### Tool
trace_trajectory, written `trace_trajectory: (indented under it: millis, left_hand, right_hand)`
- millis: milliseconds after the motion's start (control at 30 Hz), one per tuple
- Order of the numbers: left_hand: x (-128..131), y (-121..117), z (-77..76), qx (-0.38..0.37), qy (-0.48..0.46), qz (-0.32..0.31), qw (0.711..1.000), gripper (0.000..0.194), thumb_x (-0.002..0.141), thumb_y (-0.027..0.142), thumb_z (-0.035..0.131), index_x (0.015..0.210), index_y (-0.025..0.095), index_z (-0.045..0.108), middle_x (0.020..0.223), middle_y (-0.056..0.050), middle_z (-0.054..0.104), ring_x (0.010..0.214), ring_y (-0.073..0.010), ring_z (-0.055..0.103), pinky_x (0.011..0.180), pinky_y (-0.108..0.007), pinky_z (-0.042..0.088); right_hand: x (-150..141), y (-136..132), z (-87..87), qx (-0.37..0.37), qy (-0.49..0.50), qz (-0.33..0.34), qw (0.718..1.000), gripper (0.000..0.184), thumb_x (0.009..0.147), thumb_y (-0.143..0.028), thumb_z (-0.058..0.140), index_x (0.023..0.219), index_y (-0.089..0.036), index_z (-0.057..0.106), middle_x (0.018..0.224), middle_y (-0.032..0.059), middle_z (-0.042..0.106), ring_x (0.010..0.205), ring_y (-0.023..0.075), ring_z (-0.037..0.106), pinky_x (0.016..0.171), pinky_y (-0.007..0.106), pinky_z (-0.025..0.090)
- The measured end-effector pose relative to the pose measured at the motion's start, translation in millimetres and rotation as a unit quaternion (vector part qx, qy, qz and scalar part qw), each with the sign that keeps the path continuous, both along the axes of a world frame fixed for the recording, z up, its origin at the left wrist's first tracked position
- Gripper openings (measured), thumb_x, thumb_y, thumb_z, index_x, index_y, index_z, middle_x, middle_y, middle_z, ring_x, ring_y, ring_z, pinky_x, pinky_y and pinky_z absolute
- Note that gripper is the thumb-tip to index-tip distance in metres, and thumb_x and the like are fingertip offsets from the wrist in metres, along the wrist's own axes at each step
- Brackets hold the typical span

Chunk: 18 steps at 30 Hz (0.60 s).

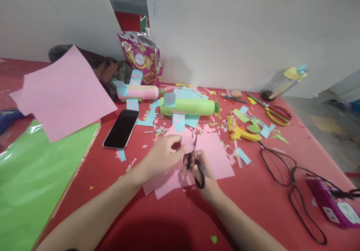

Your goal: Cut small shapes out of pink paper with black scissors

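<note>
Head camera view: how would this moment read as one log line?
left hand: holds pink paper piece | right hand: black scissors cutting it | red table

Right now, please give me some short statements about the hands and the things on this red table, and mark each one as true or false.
1. The right hand holds black-handled scissors. True.
2. The left hand pinches a small piece of green paper. False: the small paper piece it pinches is pink.
3. A phone lies screen up, left of the hands. True.
4. The yellow glue gun is in the left hand. False: it lies on the table, right of the hands.
5. The green paper roll lies beyond the hands. True.
</note>
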<state>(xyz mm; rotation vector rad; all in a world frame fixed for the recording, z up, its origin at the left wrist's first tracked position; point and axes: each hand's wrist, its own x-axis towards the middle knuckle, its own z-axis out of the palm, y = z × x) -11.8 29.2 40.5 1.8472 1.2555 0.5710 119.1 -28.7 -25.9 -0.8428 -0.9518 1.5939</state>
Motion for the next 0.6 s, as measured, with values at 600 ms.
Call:
trace_trajectory:
  millis: [600]
  left_hand:
    - [-10.5, 8.2, 5.1, 0.01, 0.017, -0.032, 0.999, 0.024, 0.071, 0.02, 0.042, 0.052, 0.018, 0.027, 0.052, 0.005, 0.032, 0.052, -0.0096, 0.034, 0.05, -0.022, 0.03]
  right_hand:
    - [-0.5, -0.6, 2.6, -0.028, 0.041, 0.024, 0.998, 0.03, 0.071, -0.042, 0.059, 0.078, -0.024, 0.037, 0.067, -0.0058, 0.04, 0.051, 0.007, 0.042, 0.046, 0.022, 0.033]
